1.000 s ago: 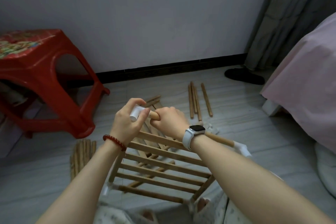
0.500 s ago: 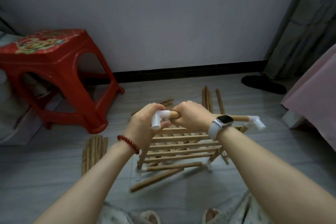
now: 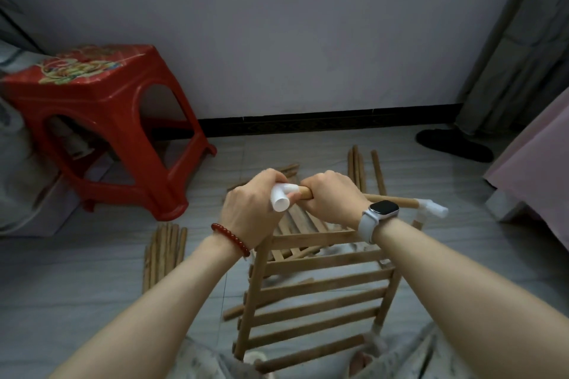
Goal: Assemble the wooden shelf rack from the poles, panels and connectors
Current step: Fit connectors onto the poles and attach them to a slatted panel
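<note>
Pole [image 3: 391, 200] atop the slatted rack [image 3: 314, 289] runs left to right above the floor, gripped by the right hand [image 3: 334, 198], while the left hand's [image 3: 251, 212] fingers curl around a white connector [image 3: 281, 198], seemingly seated on its end.

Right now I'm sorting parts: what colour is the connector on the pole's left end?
White connector, gripped in the left hand; clearest in the head view.
</note>
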